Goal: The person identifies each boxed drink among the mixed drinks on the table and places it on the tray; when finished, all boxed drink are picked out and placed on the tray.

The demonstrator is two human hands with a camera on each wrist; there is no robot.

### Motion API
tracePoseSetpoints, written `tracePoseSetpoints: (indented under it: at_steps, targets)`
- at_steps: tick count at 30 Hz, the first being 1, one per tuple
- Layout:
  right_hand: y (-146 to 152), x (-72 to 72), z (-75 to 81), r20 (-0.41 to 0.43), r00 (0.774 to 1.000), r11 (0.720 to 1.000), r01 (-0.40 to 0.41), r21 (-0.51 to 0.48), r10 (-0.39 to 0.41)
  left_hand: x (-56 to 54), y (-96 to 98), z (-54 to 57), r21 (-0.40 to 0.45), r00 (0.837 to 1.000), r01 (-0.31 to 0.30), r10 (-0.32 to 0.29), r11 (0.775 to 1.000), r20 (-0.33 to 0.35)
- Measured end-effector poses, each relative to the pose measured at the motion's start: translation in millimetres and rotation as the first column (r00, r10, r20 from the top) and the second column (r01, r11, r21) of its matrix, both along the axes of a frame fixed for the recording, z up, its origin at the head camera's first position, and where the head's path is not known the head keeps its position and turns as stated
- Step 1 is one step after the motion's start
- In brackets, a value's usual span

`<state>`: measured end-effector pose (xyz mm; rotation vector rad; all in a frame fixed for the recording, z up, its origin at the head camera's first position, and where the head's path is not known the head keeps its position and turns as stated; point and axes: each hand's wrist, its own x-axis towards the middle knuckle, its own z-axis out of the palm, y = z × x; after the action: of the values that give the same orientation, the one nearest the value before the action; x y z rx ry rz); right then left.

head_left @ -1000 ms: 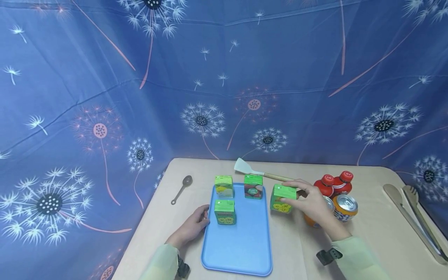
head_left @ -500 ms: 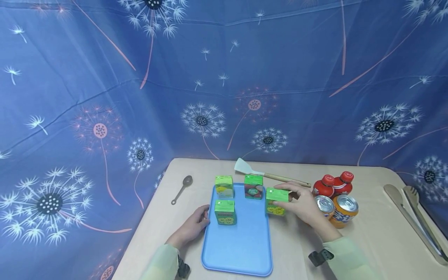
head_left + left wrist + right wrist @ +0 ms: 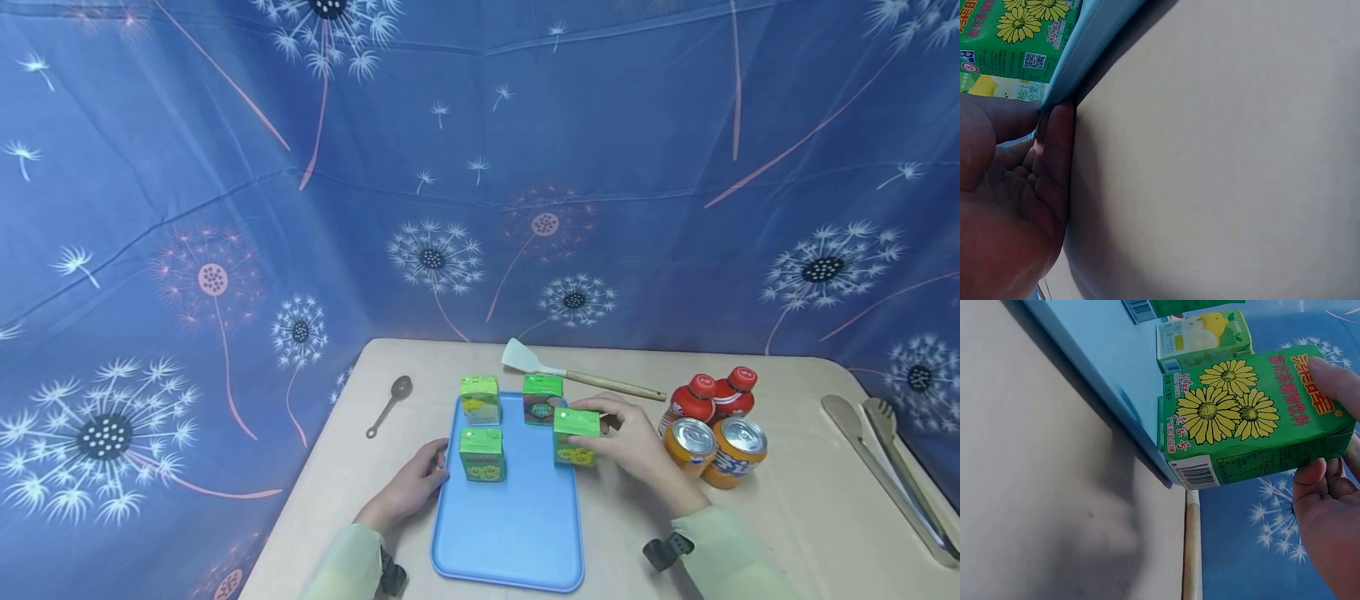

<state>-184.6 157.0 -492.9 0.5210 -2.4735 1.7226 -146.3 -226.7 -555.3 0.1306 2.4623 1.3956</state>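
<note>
My right hand (image 3: 632, 440) grips a green drink carton (image 3: 576, 423) with yellow flowers near its top. The carton is over the right rim of a blue tray (image 3: 510, 533); in the right wrist view its base is close above the tray's edge. My left hand (image 3: 408, 490) pinches the tray's left rim between thumb and fingers, as the left wrist view shows. Three cartons stand upright on the tray: a yellow-green one (image 3: 480, 402) at back left, a dark red and green one (image 3: 542, 407) at back right, and another flowered green one (image 3: 482, 460) in front of the yellow-green one.
Two orange cans (image 3: 731, 454) and two red bottles (image 3: 693, 400) stand grouped right of my right hand. A spatula (image 3: 585, 377) lies behind the tray and a small spoon (image 3: 392, 404) to its left. Long utensils (image 3: 892, 471) lie at the far right. A blue dandelion cloth hangs behind.
My right hand has carried the flowered green carton leftward, from beside the tray to over its right rim. The spatula's handle end and the cans are now uncovered. My left hand has stayed put.
</note>
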Motion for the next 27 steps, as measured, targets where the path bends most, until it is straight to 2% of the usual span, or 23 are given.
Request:
tracePoseSetpoints:
  at_steps: [8,11,15,18,22,27]
  targets:
    - [-18.5,-2.2,-6.8,0.019,0.999,0.999,-0.029,-0.040,0.029,0.2,-0.1,-0.1,0.000,1.000,0.002,-0.002,1.000,0.001]
    - [-27.2,5.6,6.7,0.024,0.999,0.999,-0.035,-0.040,0.036,0.1,0.2,-0.4,-0.006,1.000,-0.001,0.001,1.000,-0.002]
    - [-31.8,3.3,1.5,0.049,0.998,0.999,-0.039,-0.031,0.040,-0.6,-0.3,-1.0,-0.005,1.000,0.001,-0.001,1.000,0.001]
    - [-31.4,-6.3,-17.5,0.068,0.997,0.999,-0.034,-0.015,0.035,-1.0,-0.9,-0.2,0.001,1.000,0.003,-0.003,1.000,0.004]
    - [-33.9,-6.3,-21.5,0.075,0.997,0.999,-0.033,-0.009,0.034,-0.4,-0.7,0.3,0.003,1.000,-0.002,0.002,1.000,0.008]
    - [-37.8,-5.3,-26.0,0.096,0.995,0.998,-0.035,-0.050,0.040,-0.1,-0.7,0.2,-0.009,1.000,0.000,0.000,1.000,-0.006]
